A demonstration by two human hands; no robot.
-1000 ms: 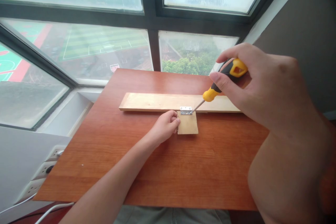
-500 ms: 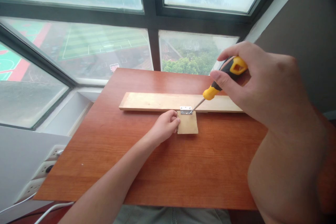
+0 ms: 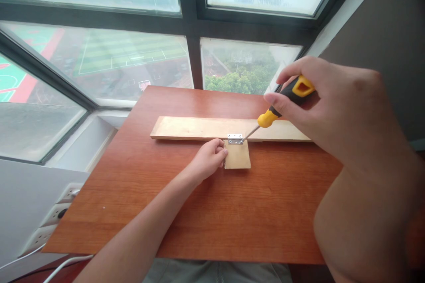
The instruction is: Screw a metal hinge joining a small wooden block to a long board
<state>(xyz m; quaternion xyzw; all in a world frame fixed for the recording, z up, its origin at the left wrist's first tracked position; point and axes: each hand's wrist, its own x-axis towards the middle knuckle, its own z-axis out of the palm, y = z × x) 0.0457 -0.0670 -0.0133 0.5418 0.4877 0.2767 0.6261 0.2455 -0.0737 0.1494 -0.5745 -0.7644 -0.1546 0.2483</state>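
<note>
My right hand (image 3: 318,97) is closed around the yellow and black handle of a screwdriver (image 3: 267,118). Its shaft slants down to the left, and the tip meets the lower right corner of a silver hinge (image 3: 235,139). One leaf of the hinge lies on a long pale wooden board (image 3: 189,128), the other on a small square wooden piece (image 3: 237,157). My left hand (image 3: 212,155) grips the left edge of that small piece, fingers curled. Part of the board's right end is hidden behind my right hand.
A reddish-brown table (image 3: 252,212) bears the boards. Large windows with dark frames (image 3: 194,22) rise behind it. At the left, power sockets (image 3: 55,214) and a white cable (image 3: 68,266) sit beside the table edge. A dark wall (image 3: 375,53) stands on the right.
My right hand has turned slightly with the screwdriver handle and shifted a little downward. The left hand, hinge and boards stay in place.
</note>
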